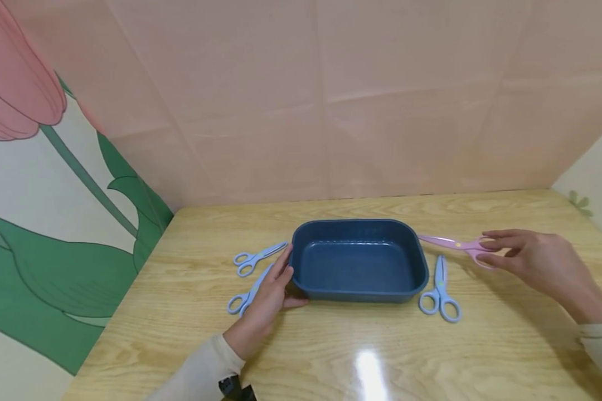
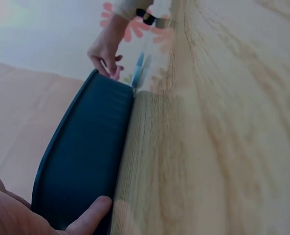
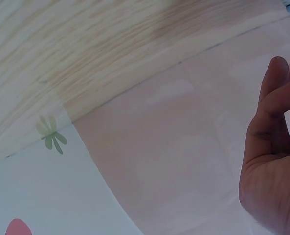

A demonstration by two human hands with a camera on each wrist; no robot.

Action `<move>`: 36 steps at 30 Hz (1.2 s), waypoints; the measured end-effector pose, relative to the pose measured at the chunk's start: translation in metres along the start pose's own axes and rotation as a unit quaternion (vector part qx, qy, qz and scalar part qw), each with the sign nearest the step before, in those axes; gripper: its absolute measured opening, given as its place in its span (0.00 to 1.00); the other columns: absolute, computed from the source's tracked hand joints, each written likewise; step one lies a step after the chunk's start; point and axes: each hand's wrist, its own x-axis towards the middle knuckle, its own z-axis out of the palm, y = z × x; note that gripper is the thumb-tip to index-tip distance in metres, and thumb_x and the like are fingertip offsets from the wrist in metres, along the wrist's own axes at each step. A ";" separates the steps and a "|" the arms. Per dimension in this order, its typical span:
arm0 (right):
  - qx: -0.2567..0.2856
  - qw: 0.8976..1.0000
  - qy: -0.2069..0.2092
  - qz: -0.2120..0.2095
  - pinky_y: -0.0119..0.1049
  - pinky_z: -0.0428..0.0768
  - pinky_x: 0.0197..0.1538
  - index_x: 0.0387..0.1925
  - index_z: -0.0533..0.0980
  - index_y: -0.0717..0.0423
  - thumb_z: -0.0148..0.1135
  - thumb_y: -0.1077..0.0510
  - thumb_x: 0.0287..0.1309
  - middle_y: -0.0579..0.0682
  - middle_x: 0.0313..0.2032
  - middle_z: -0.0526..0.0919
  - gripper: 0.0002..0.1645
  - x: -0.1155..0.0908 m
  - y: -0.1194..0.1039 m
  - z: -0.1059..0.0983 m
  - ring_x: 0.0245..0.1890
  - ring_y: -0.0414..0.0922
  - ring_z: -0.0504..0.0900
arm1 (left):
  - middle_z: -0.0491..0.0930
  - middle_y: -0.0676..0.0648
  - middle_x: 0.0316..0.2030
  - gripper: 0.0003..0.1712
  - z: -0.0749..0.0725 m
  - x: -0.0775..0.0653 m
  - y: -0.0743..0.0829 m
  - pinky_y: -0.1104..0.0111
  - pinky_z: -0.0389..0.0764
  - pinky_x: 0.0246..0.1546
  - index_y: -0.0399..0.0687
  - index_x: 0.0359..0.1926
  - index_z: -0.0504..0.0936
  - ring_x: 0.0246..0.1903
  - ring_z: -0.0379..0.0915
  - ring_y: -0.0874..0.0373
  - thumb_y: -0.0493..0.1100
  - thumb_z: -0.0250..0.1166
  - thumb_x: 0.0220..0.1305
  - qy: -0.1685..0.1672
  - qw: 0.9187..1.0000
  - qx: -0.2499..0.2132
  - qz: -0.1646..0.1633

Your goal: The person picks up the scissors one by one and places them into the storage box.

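Note:
An empty dark blue rectangular dish (image 1: 358, 270) sits on the table. My left hand (image 1: 265, 301) holds its left front corner, the thumb (image 2: 93, 215) against the front wall and the other fingers along the left end. Right of the dish, my right hand (image 1: 544, 262) pinches pink scissors (image 1: 446, 241) by the handle loops. Their closed blades point left, the tip overlapping the dish's right rim in the head view. Only part of the right hand (image 3: 272, 132) shows in the right wrist view, the scissors mostly cut off at the edge.
Light blue scissors (image 1: 440, 287) lie right of the dish, blades pointing away. Two more light blue pairs lie to the left, one farther back (image 1: 255, 259) and one partly behind the left hand (image 1: 251, 292). A pink covering (image 1: 321, 139) rises behind the wooden table (image 1: 321, 356).

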 end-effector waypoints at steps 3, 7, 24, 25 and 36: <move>0.001 1.000 0.008 -0.001 0.27 0.68 0.21 0.36 0.89 0.46 0.78 0.44 0.44 0.49 0.36 0.91 0.17 0.001 -0.001 -0.001 0.19 0.19 0.71 | 0.37 0.45 0.80 0.31 -0.002 -0.001 0.000 0.47 0.84 0.48 0.65 0.79 0.51 0.78 0.38 0.39 0.41 0.41 0.80 -0.004 1.000 -0.006 0.002; 0.002 1.000 0.027 -0.011 0.23 0.65 0.22 0.34 0.89 0.44 0.79 0.44 0.42 0.26 0.40 0.87 0.16 0.002 -0.001 0.000 0.20 0.18 0.71 | 0.40 0.46 0.80 0.32 -0.003 -0.001 0.001 0.47 0.83 0.50 0.64 0.79 0.50 0.77 0.42 0.41 0.41 0.43 0.80 -0.015 1.000 -0.004 0.012; 0.023 0.995 0.094 -0.024 0.20 0.65 0.22 0.36 0.90 0.46 0.81 0.48 0.36 0.12 0.43 0.76 0.19 0.007 -0.013 0.004 0.24 0.05 0.65 | 0.44 0.44 0.80 0.32 0.000 -0.004 0.002 0.49 0.84 0.48 0.60 0.78 0.54 0.75 0.50 0.41 0.36 0.46 0.78 -0.014 1.000 -0.001 0.015; 0.021 0.995 0.093 -0.022 0.20 0.65 0.22 0.36 0.89 0.46 0.81 0.48 0.36 0.15 0.42 0.79 0.19 0.007 -0.013 0.004 0.24 0.05 0.65 | 0.44 0.44 0.80 0.32 0.001 -0.004 0.002 0.50 0.85 0.48 0.60 0.78 0.55 0.75 0.50 0.41 0.36 0.46 0.78 -0.008 1.000 0.002 0.013; 0.002 0.993 0.111 -0.036 0.22 0.64 0.20 0.38 0.89 0.49 0.82 0.48 0.34 0.51 0.37 0.90 0.22 0.006 -0.011 0.004 0.22 0.07 0.66 | 0.44 0.44 0.80 0.31 0.004 -0.002 0.001 0.50 0.85 0.46 0.60 0.77 0.56 0.74 0.54 0.40 0.37 0.46 0.78 -0.003 1.000 -0.007 0.009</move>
